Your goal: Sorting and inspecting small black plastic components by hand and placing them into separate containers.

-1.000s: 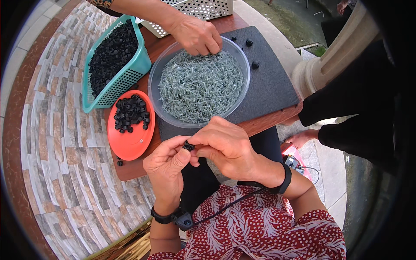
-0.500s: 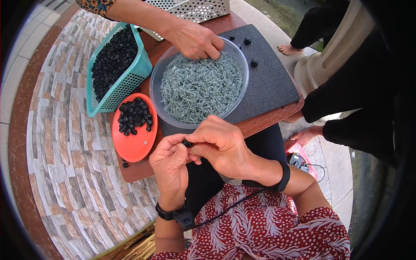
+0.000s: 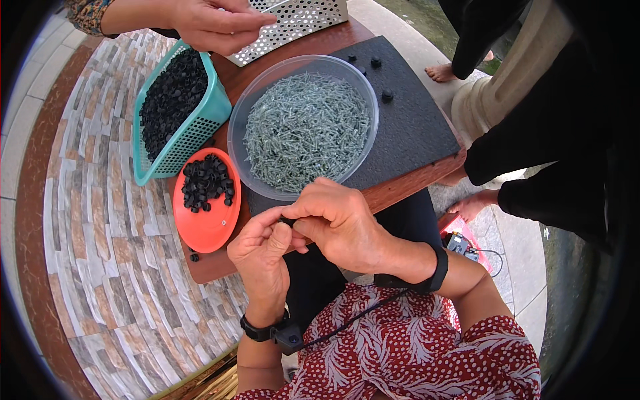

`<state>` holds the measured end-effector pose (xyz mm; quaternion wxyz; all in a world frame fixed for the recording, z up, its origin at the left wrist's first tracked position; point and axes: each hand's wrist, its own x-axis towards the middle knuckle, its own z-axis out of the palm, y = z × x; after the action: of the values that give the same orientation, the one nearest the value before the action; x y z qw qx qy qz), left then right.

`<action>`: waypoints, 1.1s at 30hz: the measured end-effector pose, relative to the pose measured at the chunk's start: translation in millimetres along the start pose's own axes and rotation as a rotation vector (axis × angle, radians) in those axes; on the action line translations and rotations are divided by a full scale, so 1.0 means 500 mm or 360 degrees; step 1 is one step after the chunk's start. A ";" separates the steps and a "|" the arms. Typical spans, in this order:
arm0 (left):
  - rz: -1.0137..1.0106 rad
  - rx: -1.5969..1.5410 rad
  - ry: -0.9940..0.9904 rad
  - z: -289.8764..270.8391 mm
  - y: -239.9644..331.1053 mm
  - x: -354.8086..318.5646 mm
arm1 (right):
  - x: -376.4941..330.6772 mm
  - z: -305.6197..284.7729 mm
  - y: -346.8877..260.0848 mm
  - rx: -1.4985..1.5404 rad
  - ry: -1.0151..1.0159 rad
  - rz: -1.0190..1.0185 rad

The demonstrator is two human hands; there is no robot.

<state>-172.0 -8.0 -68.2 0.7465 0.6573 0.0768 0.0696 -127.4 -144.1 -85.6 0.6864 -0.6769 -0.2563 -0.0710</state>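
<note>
In front of my lap, my left hand pinches a small black plastic piece, mostly covered by fingers. My right hand grips the same piece from the other side, thumb and forefinger closed on it. Just beyond the hands stands a clear round tub full of small silvery screws. To its left, an orange plate carries a pile of black plastic pieces. A teal basket behind the plate is heaped with similar black pieces.
A co-worker's hand hovers above the teal basket's far end. Several loose black pieces lie on the dark mat covering part of the wooden table. A perforated metal container stands at the back. Another person's legs are at right.
The co-worker's hand has lifted out of the screw tub and moved left toward the teal basket. My two hands stay nearly in place, still gripping the small black piece.
</note>
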 end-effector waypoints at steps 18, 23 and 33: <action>-0.0174 -0.0312 -0.0083 -0.015 0.016 -0.007 | -0.011 0.015 -0.007 -0.0056 0.0000 -0.0175; -0.0256 -0.0384 -0.0070 -0.007 0.019 -0.011 | -0.009 0.014 0.007 -0.0137 0.0008 -0.0315; -0.0292 0.0054 -0.0319 -0.047 0.049 0.004 | -0.001 -0.005 0.015 0.0043 -0.0208 -0.0256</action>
<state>-175.1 18.2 -46.8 0.7424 0.6637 0.0628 -0.0662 -123.7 -146.1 -92.6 0.6693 -0.6480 -0.3550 -0.0780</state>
